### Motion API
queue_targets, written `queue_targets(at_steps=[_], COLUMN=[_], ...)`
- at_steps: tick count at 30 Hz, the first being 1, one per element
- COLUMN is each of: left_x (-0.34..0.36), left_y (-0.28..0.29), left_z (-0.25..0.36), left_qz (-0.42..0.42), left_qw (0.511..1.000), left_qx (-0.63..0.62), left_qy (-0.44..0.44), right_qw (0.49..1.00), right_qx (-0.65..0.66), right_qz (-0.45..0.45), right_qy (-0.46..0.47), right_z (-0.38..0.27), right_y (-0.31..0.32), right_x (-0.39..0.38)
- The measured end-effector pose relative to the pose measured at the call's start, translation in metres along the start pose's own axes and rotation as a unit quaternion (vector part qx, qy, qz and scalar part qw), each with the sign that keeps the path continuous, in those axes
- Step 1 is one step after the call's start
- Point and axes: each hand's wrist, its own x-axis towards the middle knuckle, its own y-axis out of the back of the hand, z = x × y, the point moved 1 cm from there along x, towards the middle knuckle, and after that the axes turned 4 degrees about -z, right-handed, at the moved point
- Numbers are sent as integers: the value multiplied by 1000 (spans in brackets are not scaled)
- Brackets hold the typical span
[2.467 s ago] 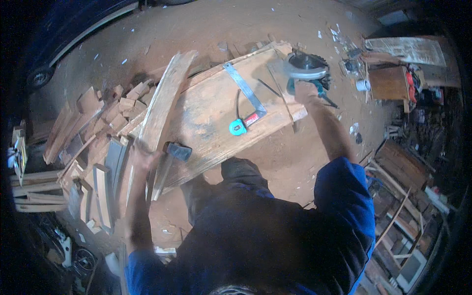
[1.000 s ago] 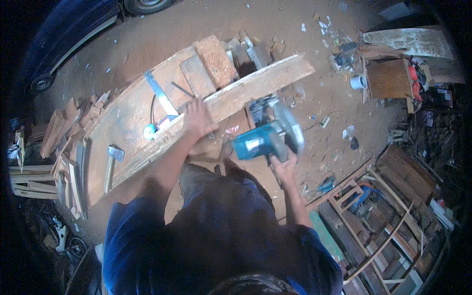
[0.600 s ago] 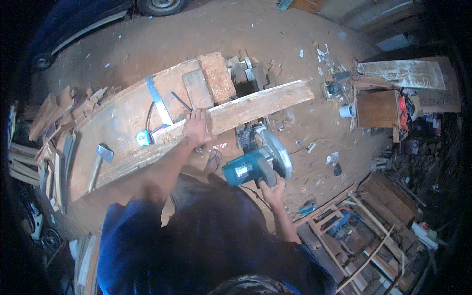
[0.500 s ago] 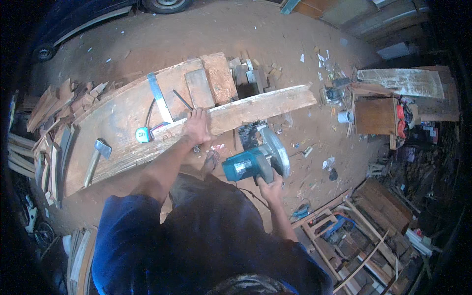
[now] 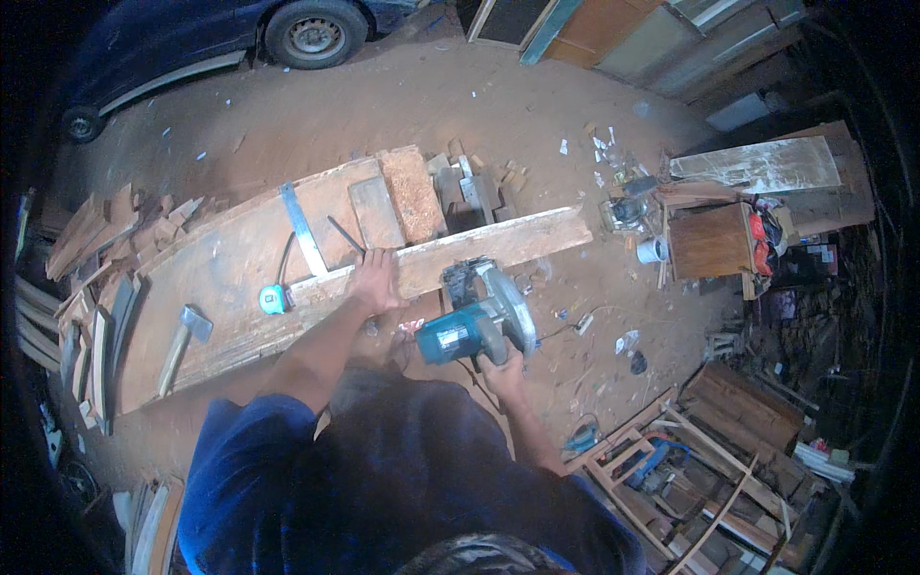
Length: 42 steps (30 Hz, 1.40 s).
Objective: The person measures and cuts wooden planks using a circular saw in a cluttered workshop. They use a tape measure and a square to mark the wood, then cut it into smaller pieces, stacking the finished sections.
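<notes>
A long wooden plank (image 5: 508,240) lies across the workbench board (image 5: 235,244), its right end jutting past the edge. My left hand (image 5: 377,281) is closed over the plank, fingers across its top. My right hand (image 5: 503,374) grips the rear handle of a teal circular saw (image 5: 460,333). The saw's base is at the plank's near edge; I cannot tell whether they touch. Left of my left hand are a tape measure (image 5: 274,299), a metal try square (image 5: 304,230) and a hatchet (image 5: 187,347). A dark pencil-like stick (image 5: 346,235) lies beyond the hand.
Wood offcuts (image 5: 96,230) are heaped at the left, with more blocks (image 5: 470,192) behind the plank. A wooden box (image 5: 709,240) and white bucket (image 5: 653,251) stand right. Wooden frames (image 5: 661,450) lie at lower right. A power cord connector (image 5: 585,324) is on the floor. A car (image 5: 192,38) stands beyond.
My view has tilted up, showing more of the car. The saw has moved slightly forward, closer to the plank's near edge. My left hand stays on the plank.
</notes>
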Motion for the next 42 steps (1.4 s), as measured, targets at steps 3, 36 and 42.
queue_targets(at_steps=[3,36,42], left_x=[-1,12,5], left_y=[0,-17,-39], left_z=[3,-5,-15], left_qz=[2,-35,-39], left_qw=[1000,972,982], left_qx=[2,231,181], left_qy=[13,3,23], right_qw=[1000,992,994], right_qx=[-16,-113,-85], right_qz=[8,27,9], right_qy=[-10,59,68], right_z=[7,-7,-29], right_y=[-4,-24,-26], right_x=[6,66,62])
